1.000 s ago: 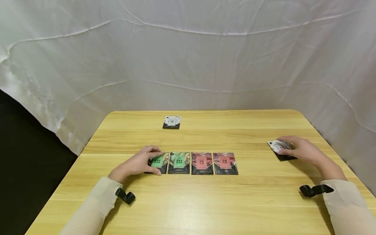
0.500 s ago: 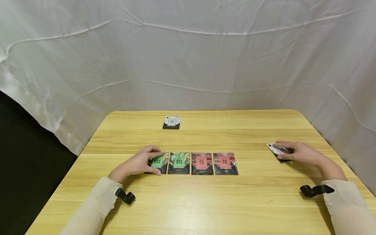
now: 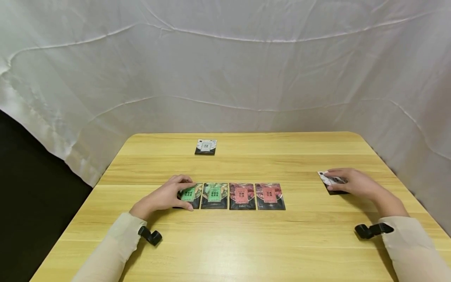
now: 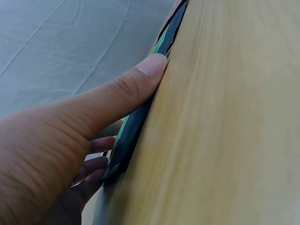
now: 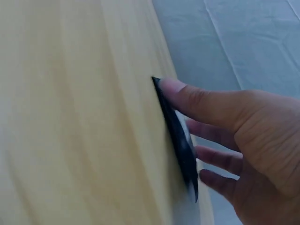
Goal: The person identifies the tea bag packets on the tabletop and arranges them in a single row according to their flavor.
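Note:
In the head view my left hand (image 3: 168,196) spans the leftmost green-labelled tea packet (image 3: 190,194), thumb at its near edge and fingers at the far side. The left wrist view shows that thumb (image 4: 152,68) against the packet's dark edge. A second green tea packet (image 3: 215,195) and two red ones, a left (image 3: 242,196) and a right (image 3: 270,196), continue the row. At the right, my right hand (image 3: 361,188) grips a white-and-black tea packet (image 3: 325,179) between thumb and fingers. That packet lies slanted, partly covered by the hand; its dark edge (image 5: 177,133) shows in the right wrist view.
Another white-and-black tea packet (image 3: 206,147) lies near the back edge of the wooden table (image 3: 225,243). Behind the table hangs a pale cloth (image 3: 246,74). Each wrist carries a small black camera, the left one (image 3: 150,235) and the right one (image 3: 373,230).
My right hand first shifts its fingers on the white-and-black packet, then moves slightly left with it. The left hand and the row of packets stay where they were.

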`<state>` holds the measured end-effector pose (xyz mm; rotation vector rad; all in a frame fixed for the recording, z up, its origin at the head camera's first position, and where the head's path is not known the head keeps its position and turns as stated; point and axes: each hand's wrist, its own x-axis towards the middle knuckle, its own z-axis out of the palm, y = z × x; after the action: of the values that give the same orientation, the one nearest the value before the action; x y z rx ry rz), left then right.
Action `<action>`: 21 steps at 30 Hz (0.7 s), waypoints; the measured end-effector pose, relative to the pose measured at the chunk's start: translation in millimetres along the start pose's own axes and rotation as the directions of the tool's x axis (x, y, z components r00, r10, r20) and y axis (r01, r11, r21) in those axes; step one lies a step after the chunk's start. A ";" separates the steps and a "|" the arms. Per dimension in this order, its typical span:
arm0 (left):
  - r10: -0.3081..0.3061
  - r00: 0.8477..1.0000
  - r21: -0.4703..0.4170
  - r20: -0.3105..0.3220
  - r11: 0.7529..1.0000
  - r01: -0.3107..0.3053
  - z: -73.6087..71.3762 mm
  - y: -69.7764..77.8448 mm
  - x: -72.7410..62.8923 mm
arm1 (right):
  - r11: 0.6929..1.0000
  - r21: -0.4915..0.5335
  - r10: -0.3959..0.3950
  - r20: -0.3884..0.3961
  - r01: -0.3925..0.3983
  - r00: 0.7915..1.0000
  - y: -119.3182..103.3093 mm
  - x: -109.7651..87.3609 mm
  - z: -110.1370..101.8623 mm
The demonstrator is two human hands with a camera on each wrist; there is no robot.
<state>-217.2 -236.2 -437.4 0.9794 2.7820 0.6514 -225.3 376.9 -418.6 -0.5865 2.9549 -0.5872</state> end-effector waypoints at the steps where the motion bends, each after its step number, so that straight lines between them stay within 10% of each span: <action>1: 0.000 1.000 -0.001 0.000 1.000 0.000 0.1 -0.1 -0.1 | 1.000 -0.008 0.007 -0.001 -0.007 1.000 -1.1 0.5 0.8; 21: 0.007 1.000 0.000 -0.007 1.000 -0.007 0.8 -3.6 1.1 | 1.000 0.017 -0.007 0.054 0.007 0.999 -21.6 2.5 5.1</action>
<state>-219.9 -237.7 -439.6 0.9893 2.7858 0.6574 -219.3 355.7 -415.1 -0.6015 2.8962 -0.5872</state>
